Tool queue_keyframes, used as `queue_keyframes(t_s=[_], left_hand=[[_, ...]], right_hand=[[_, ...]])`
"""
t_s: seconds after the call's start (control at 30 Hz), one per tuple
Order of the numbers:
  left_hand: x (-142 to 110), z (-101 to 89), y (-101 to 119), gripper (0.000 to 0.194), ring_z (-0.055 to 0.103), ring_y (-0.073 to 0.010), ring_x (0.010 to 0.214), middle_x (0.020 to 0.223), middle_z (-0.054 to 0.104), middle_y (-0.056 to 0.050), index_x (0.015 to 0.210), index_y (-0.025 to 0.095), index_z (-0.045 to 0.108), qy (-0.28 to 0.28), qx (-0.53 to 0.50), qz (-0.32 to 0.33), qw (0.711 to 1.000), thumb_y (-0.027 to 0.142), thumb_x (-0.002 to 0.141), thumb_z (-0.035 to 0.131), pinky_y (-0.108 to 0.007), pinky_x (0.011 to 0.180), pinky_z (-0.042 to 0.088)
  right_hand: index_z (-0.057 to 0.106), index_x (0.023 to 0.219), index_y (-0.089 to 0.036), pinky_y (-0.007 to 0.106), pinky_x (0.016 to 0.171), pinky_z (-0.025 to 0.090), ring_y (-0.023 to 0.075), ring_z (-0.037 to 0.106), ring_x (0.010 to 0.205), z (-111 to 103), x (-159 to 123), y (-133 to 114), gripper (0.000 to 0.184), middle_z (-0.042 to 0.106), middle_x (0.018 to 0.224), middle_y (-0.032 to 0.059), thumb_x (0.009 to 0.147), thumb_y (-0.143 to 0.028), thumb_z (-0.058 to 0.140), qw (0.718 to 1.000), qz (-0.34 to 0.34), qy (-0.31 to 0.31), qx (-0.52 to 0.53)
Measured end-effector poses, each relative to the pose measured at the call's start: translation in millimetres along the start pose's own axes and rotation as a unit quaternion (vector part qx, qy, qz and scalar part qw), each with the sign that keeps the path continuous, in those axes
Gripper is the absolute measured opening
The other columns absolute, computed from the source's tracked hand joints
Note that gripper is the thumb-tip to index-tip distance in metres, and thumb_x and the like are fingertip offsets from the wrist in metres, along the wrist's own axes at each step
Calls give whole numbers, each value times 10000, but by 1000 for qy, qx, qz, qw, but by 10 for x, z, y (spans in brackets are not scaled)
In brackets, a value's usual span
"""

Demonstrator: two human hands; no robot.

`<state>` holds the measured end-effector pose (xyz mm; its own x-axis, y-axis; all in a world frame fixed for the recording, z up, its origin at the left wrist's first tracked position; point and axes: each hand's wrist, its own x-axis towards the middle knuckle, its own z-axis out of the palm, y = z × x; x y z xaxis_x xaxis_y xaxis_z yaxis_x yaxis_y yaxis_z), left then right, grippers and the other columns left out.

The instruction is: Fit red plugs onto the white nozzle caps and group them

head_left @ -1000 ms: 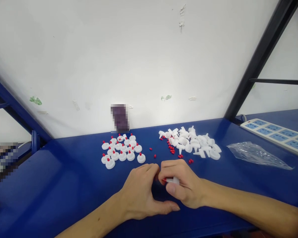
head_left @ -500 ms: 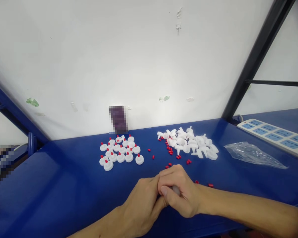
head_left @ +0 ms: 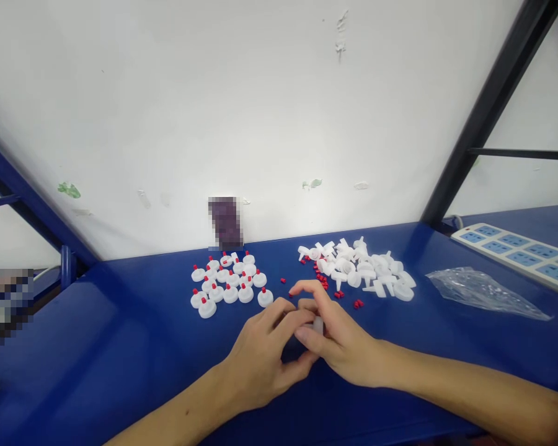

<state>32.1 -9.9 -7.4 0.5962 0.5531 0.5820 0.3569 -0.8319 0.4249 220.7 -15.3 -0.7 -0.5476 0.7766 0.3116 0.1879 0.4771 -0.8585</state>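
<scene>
My left hand (head_left: 270, 353) and my right hand (head_left: 341, 341) meet above the near part of the table, fingers bent around one white plastic nozzle cap (head_left: 318, 324). Only a small pale part of that cap shows; fingers hide the rest, including any red tip on it. The right index finger is raised and curved away from the others. To the left stand several white nozzle caps with red tips (head_left: 231, 293), mostly upright. Beyond my right hand lies a heap of white nozzle caps without red tips (head_left: 353, 266). Small loose red tips (head_left: 322, 280) are scattered beside that heap.
On the blue table (head_left: 134, 347), a clear plastic bag (head_left: 483, 291) lies at the right near a white power strip (head_left: 521, 254). A blurred dark rectangle (head_left: 227, 223) leans on the wall. Metal frame posts rise at both sides.
My hands have loosened from a tight clasp, and the right index finger has lifted. More of the gap between the palms shows. The view has shifted slightly.
</scene>
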Motion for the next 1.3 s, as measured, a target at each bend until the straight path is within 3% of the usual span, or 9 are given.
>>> queue_keyframes(t_s=[0.17,0.27,0.33,0.43,0.57,0.7,0.87,1.1,1.3], left_hand=[[27,-19,-10,271,588,-184,865,1006,589,-61,1185,218,565,-15,12,-14,1000,195,915,575,-309,754,513],[23,-67,-101,196,604,-194,848,975,611,-61,1087,189,576,-31,52,-30,998,244,901,602,-309,725,518],[13,-110,-195,213,615,-187,791,924,626,-45,1102,186,566,-38,105,-32,993,227,895,593,-302,692,516],[2,-176,-314,279,618,-183,743,902,623,-41,1171,196,558,-36,196,-29,980,182,894,528,-304,670,511],[20,-241,-334,193,595,-230,752,904,601,-79,1023,175,612,-89,303,-36,948,227,863,518,-362,667,508],[50,-253,-295,192,574,-275,823,934,580,-111,972,162,635,-115,353,-44,928,252,846,522,-422,720,504],[54,-239,-326,292,556,-275,846,962,563,-110,1115,169,635,-89,354,-45,930,248,849,543,-425,749,503],[67,-245,-396,333,522,-359,1070,1228,520,-182,1166,183,646,-50,373,-44,926,329,870,604,-495,853,471],[75,-226,-464,231,437,-385,1272,1361,501,-178,1094,205,655,-58,370,-55,926,322,904,597,-561,978,403]], right_hand=[[257,1420,-247,298,748,453,143,539,788,-60,54,-43,461,579,1014,31,1023,-411,425,999,-16,-51,-8],[430,1309,-221,381,931,418,209,523,1043,-269,161,-9,333,550,1159,80,1025,-393,408,990,-66,-42,-113],[504,1204,-215,423,999,366,233,484,1125,-453,239,51,256,528,1198,86,1020,-373,423,978,-53,0,-202],[511,1036,-203,364,869,420,203,511,952,-691,316,147,141,553,1067,61,995,-326,457,971,-27,35,-237],[475,883,-205,301,690,394,161,478,719,-835,340,204,118,555,855,7,967,-286,467,951,-22,81,-299],[569,1007,-208,305,680,390,177,553,762,-885,341,258,124,600,971,34,929,-279,503,896,23,79,-437],[634,1133,-211,328,715,428,226,596,848,-935,341,381,259,599,1010,79,914,-286,517,849,54,63,-522],[676,1099,-191,366,748,450,261,590,876,-961,335,495,265,599,961,97,927,-327,527,838,65,63,-538],[681,1098,-178,393,806,461,272,590,903,-958,348,552,266,625,962,106,936,-335,541,842,41,69,-534]])
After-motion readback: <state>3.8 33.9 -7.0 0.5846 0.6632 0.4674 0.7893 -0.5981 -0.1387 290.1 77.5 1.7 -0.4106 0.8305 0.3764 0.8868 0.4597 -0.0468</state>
